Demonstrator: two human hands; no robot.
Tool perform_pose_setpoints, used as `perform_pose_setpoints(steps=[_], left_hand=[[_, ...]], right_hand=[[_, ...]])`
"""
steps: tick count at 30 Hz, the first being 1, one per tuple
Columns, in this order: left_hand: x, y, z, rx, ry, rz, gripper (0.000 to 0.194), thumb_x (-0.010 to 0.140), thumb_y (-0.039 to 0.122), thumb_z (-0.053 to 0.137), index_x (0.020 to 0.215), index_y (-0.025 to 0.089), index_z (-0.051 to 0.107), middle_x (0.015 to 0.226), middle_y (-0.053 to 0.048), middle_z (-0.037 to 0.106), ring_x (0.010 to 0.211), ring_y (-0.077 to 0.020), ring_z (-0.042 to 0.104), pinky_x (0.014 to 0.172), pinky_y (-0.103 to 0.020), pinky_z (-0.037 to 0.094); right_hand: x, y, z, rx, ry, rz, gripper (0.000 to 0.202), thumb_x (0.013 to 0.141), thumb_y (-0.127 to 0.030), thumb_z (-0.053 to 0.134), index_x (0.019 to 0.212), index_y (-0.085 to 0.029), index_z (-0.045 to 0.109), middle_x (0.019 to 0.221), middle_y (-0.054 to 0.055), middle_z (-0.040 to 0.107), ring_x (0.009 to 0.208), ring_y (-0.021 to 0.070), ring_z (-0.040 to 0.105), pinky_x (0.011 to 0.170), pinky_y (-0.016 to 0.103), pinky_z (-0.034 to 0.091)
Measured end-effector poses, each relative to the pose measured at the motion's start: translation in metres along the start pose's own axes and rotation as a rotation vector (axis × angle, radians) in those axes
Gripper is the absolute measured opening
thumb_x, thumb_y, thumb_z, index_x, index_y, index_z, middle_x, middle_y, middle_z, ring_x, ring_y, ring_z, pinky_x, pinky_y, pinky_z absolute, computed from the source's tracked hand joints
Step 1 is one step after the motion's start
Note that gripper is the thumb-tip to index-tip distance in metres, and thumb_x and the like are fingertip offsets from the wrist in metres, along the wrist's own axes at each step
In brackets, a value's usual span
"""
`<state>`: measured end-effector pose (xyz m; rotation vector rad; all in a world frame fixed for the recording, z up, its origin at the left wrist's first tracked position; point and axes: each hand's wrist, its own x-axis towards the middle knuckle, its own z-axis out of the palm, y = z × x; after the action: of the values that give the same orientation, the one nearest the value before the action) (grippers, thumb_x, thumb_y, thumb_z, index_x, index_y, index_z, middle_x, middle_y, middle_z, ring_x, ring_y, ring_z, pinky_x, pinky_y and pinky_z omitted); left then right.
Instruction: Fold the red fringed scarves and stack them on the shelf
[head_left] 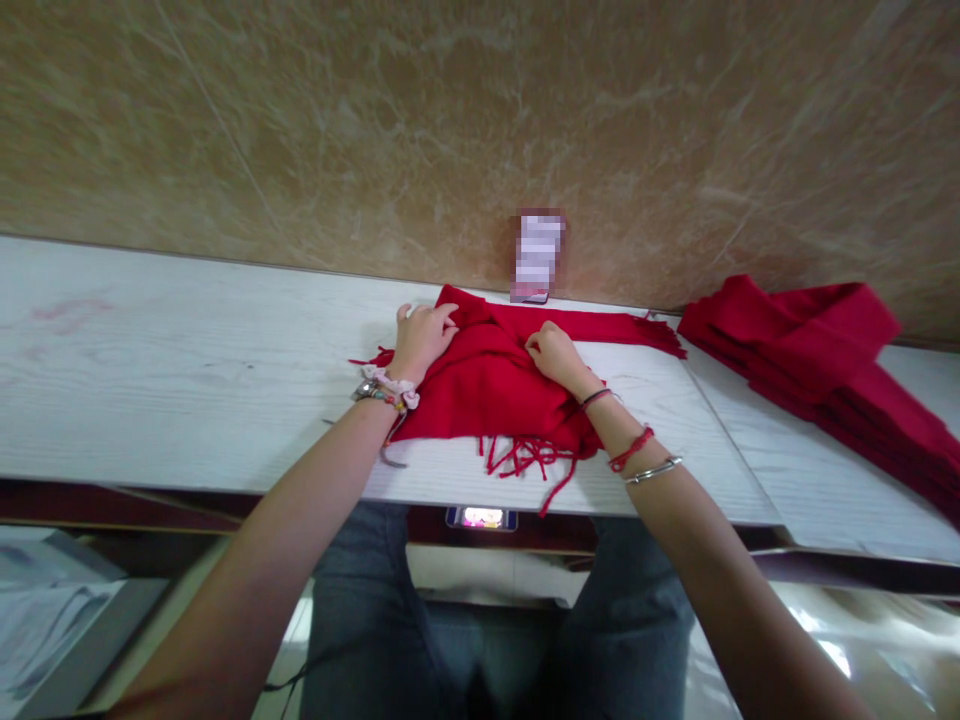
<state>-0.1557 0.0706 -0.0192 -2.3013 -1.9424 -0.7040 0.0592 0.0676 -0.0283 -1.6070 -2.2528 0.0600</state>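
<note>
A red fringed scarf (pixel 480 395) lies bunched and partly folded on the white wood-grain table in front of me. One narrow strip of it reaches right along the wall and ends in tassels; more loose tassels hang toward the near edge. My left hand (pixel 424 338) rests at its upper left corner, fingers bent and closed on the cloth. On the right side, my right hand (pixel 557 355) pinches a fold of the same scarf between thumb and curled fingers. The fingertips of both hands are partly hidden in the fabric.
Several more red scarves (pixel 817 360) lie in a folded pile at the right. A phone (pixel 537 255) leans on the brown marbled wall behind the table (pixel 187 370). Another lit phone (pixel 481 518) sits below the near edge. A grey box with papers (pixel 60 620) stands lower left.
</note>
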Motion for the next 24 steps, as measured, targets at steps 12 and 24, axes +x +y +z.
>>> perform_pose_setpoints(steps=[12,24], left_hand=[[-0.008,-0.025,-0.052,-0.101,0.520,-0.126,0.023,0.084,0.022,0.044,0.097,0.022,0.063,0.095,-0.005,0.067,0.096,-0.0219,0.058,0.088,-0.037,0.041],[-0.011,-0.031,-0.047,-0.022,0.097,0.077,0.027,0.086,0.030,0.041,0.075,0.021,0.064,0.084,-0.007,0.065,0.087,-0.0222,0.059,0.083,-0.032,0.044]], right_hand=[[-0.013,0.028,-0.067,0.051,0.637,0.241,0.021,0.089,-0.021,0.042,0.078,-0.018,0.060,0.094,0.012,0.055,0.087,0.0221,0.053,0.076,0.035,0.044],[-0.020,0.011,-0.054,0.026,0.232,0.050,0.018,0.083,-0.022,0.055,0.090,-0.015,0.070,0.090,0.011,0.063,0.084,0.0217,0.058,0.076,0.032,0.043]])
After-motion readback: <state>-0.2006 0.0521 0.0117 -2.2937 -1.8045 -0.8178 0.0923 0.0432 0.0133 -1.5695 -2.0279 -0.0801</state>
